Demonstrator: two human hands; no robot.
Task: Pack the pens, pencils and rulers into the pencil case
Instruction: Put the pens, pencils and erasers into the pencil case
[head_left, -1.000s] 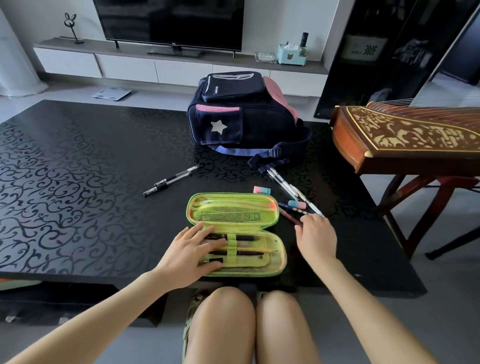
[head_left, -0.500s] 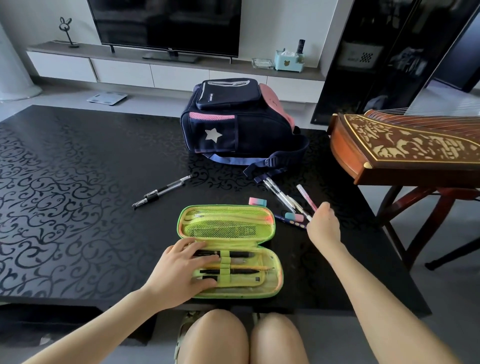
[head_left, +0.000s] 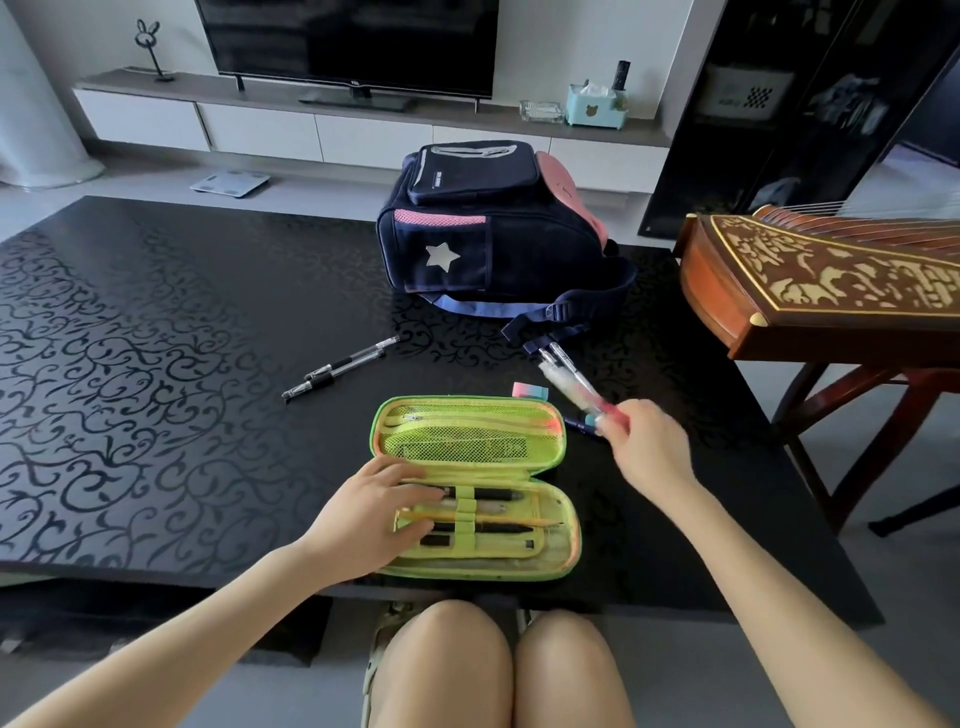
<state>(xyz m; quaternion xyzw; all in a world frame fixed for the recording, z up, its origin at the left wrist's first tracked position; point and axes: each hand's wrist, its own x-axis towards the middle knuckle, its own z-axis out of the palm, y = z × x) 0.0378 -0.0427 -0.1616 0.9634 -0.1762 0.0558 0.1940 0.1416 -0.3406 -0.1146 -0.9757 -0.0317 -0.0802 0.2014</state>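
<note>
A green pencil case (head_left: 470, 415) lies open near the table's front edge, with several pens and pencils (head_left: 493, 512) strapped in its lower half. My left hand (head_left: 363, 519) rests flat on that half's left end, fingers spread. My right hand (head_left: 641, 441) is raised just right of the case, shut on a pink and clear pen (head_left: 576, 396) that points away from me; it is blurred. Two clear pens (head_left: 558, 358) lie behind it by the backpack strap. A dark pen with a pastel cap (head_left: 582, 422) lies under my hand. Two black-grip pens (head_left: 340, 368) lie left of the case.
A navy backpack (head_left: 493, 234) stands at the table's back. A pastel eraser (head_left: 529, 389) sits behind the case's lid. A wooden zither (head_left: 831, 280) on a stand is close on the right, beyond the black patterned table (head_left: 156, 364). My knees are under the front edge.
My right hand has picked a pink pen from the pile on the right and lifted it above the table. My left hand has stayed on the case. The camera has tilted a little.
</note>
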